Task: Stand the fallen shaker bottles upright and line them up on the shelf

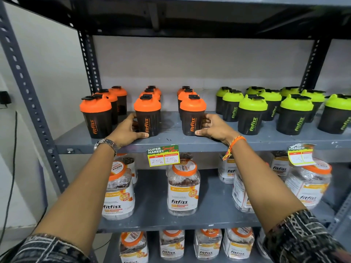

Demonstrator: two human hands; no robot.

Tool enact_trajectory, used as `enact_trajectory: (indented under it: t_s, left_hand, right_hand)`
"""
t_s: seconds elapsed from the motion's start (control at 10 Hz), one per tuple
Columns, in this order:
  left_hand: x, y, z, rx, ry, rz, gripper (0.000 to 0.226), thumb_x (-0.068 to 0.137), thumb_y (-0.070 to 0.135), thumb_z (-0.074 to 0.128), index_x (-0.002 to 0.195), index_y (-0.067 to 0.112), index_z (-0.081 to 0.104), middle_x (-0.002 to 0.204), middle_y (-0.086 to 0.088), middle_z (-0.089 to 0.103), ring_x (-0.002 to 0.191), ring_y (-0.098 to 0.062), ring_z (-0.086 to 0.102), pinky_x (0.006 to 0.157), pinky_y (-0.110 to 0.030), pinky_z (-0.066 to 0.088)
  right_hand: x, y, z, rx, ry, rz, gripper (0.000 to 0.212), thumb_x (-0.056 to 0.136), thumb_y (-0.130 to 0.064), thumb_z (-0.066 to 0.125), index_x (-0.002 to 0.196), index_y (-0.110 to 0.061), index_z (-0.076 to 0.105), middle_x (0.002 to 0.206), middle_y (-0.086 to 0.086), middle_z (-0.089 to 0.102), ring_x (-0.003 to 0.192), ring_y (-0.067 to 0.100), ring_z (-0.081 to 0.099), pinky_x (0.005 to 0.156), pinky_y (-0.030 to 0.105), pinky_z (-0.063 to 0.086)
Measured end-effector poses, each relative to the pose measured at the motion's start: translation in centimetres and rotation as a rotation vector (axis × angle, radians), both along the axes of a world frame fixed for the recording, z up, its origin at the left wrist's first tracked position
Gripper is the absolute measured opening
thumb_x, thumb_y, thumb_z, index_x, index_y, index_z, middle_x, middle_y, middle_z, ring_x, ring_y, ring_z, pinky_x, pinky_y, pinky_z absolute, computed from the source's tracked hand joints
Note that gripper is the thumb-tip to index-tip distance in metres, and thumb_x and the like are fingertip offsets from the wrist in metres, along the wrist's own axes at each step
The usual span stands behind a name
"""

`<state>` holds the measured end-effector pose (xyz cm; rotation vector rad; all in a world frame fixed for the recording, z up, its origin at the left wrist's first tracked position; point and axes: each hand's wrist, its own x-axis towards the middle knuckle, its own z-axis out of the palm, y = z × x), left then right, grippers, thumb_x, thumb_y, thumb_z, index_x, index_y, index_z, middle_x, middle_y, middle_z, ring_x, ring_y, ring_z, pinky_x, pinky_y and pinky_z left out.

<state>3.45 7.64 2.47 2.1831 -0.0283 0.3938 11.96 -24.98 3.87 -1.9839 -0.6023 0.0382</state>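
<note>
I see my left hand (pixel 127 130) curled round the middle front orange-lid shaker (pixel 147 115) from its nine o'clock side, my right hand (pixel 213 130) wrapped on the next orange-lid shaker (pixel 192 115) from three o'clock. Both stand upright at the shelf (pixel 171 140) front, green-lid shakers (pixel 252 113) beyond at three o'clock.

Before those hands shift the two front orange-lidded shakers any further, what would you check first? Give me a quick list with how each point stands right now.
1. All shakers upright: ok; none lies fallen in view.
2. Left hand on the middle front shaker: ok, fingers against its lower side.
3. Right hand on the right front shaker: ok, likewise low on its side.
4. Front row level with the left front shaker: ok, roughly in line.
5. Lids closed tight: cannot tell.
6. Space from the green-lidded shakers: ok, a clear gap on the shelf.
</note>
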Motion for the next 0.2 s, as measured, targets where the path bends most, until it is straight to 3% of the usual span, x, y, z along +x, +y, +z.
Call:
enact_trajectory:
  t_s: [0.1, 0.2]
  left_hand:
    - [-0.4, 0.0, 0.6, -0.054, 0.049, -0.012, 0.091, 0.074, 0.015, 0.086, 0.146, 0.022, 0.032, 0.124, 0.0, 0.057, 0.126, -0.023, 0.055, 0.109, -0.039, 0.045]
    - [-1.1, -0.2, 0.6, -0.083, 0.003, 0.048, 0.1, 0.075, 0.016, 0.086, 0.153, 0.015, 0.024, 0.13, -0.003, 0.057, 0.13, -0.023, 0.054, 0.104, -0.036, 0.045]
  right_hand:
    - [-0.9, 0.1, 0.6, -0.012, 0.076, 0.02, 0.079, 0.074, 0.01, 0.079, 0.143, -0.006, 0.044, 0.133, 0.013, 0.063, 0.127, 0.028, 0.059, 0.106, 0.044, 0.049]
    - [-2.9, -0.5, 1.0, 0.006, -0.019, -0.061, 0.096, 0.073, 0.004, 0.083, 0.153, -0.008, 0.03, 0.149, 0.013, 0.05, 0.139, 0.029, 0.048, 0.112, 0.048, 0.043]
